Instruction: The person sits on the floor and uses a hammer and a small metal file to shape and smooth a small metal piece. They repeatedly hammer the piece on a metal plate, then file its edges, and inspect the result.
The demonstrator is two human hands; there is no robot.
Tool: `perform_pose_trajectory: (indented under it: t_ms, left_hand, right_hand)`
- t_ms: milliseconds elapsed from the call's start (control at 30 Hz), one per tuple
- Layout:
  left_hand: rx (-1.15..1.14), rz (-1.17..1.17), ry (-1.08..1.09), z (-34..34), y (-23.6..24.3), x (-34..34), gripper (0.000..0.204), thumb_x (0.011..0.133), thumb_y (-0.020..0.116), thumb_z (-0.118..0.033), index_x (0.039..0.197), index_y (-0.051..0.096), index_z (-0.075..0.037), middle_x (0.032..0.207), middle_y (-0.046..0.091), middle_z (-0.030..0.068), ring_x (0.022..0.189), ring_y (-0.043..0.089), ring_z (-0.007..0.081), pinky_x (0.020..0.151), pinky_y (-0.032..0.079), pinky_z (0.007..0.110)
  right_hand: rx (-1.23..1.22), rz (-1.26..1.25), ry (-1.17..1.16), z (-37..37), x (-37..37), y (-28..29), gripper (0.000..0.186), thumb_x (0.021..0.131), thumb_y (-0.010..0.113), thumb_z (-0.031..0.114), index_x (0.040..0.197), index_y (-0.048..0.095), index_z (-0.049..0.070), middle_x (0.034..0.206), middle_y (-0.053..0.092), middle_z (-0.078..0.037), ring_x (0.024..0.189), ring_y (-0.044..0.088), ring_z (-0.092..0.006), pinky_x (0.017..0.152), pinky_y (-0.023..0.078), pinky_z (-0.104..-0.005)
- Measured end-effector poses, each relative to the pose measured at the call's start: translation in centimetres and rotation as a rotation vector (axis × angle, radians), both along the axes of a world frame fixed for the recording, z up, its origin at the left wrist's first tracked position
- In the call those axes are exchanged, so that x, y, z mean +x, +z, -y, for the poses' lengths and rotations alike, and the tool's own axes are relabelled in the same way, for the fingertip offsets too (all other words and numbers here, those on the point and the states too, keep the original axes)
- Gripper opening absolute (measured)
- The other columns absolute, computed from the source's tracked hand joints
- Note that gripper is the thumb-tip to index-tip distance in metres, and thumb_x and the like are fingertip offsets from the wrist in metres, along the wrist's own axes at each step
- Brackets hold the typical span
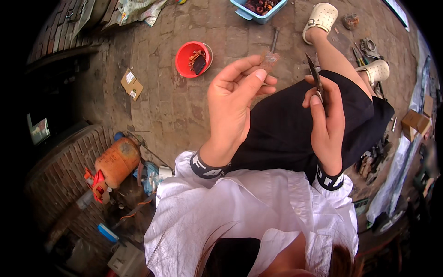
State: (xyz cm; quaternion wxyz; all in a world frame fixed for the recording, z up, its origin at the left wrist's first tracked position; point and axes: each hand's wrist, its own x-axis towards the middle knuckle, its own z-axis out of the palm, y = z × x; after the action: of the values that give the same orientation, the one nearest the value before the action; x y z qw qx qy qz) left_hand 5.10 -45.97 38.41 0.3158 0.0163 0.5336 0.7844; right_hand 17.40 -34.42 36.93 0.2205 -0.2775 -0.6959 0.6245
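Note:
My left hand (230,104) pinches a small, crinkled, translucent reddish piece (270,60) between thumb and fingers, the other fingers curled. My right hand (327,120), a short way to the right, grips a slim dark pointed tool (313,69), blade-like, with its tip upward; whether it is a knife or another tool I cannot tell. Both hands are raised above my lap and dark clothing (272,134), apart from each other.
Around me on the brick floor (143,55) are a red bucket (183,60) with small items, a blue tub (260,17), cardboard (130,81), hand tools (360,57), an orange gas cylinder (117,161) at left and boxes (413,124) at right.

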Motion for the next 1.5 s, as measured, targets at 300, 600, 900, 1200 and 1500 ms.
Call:
perform_pose_trajectory:
  t_ms: [300,600,900,1200,1500]
  left_hand:
    - [0.071,0.051,0.004,-0.5,0.3,0.1,0.024,0.091,0.055,0.000,0.113,0.057,0.008,0.098,0.065,0.0123,0.082,0.064,0.0151,0.068,0.058,0.028]
    - [0.051,0.147,-0.025,-0.8,-0.2,-0.2,0.023,0.091,0.058,-0.004,0.112,0.058,0.006,0.098,0.065,0.0098,0.077,0.061,0.0103,0.067,0.057,0.027]
    - [-0.051,0.108,0.083,0.0,-2.4,-0.9,0.017,0.091,0.058,-0.004,0.106,0.060,0.003,0.097,0.063,0.0057,0.075,0.057,0.0076,0.067,0.052,0.023]
    - [-0.176,0.114,0.280,3.6,-6.0,-2.9,0.014,0.089,0.060,-0.003,0.101,0.062,0.003,0.092,0.064,0.0045,0.072,0.059,0.0078,0.071,0.055,0.023]
    - [-0.173,0.145,0.305,3.6,-6.7,-3.3,0.013,0.090,0.061,-0.004,0.100,0.061,0.004,0.090,0.062,0.0056,0.073,0.060,0.0090,0.073,0.058,0.027]
  right_hand:
    - [0.421,0.093,-0.070,-0.1,-1.0,-0.4,0.023,0.087,0.064,0.010,0.109,0.069,0.010,0.068,0.042,-0.005,0.062,0.042,-0.0185,0.062,0.036,-0.0309]
    - [0.479,0.154,-0.046,-0.3,-2.0,-0.9,0.020,0.085,0.066,0.011,0.105,0.070,0.011,0.066,0.047,-0.006,0.060,0.046,-0.0207,0.059,0.036,-0.0330]
    - [0.317,0.200,0.037,-0.3,-3.4,-2.0,0.014,0.086,0.067,0.017,0.097,0.071,0.010,0.069,0.053,-0.009,0.063,0.051,-0.0255,0.060,0.040,-0.0343]
    - [0.460,0.437,-0.089,0.7,-7.3,-12.5,0.021,0.088,0.063,0.029,0.091,0.072,0.010,0.076,0.062,-0.012,0.073,0.060,-0.0313,0.066,0.046,-0.0401]
    - [0.287,0.227,0.139,2.9,-7.1,-7.3,0.020,0.087,0.065,0.027,0.094,0.071,0.009,0.071,0.057,-0.010,0.070,0.058,-0.0298,0.065,0.044,-0.0381]
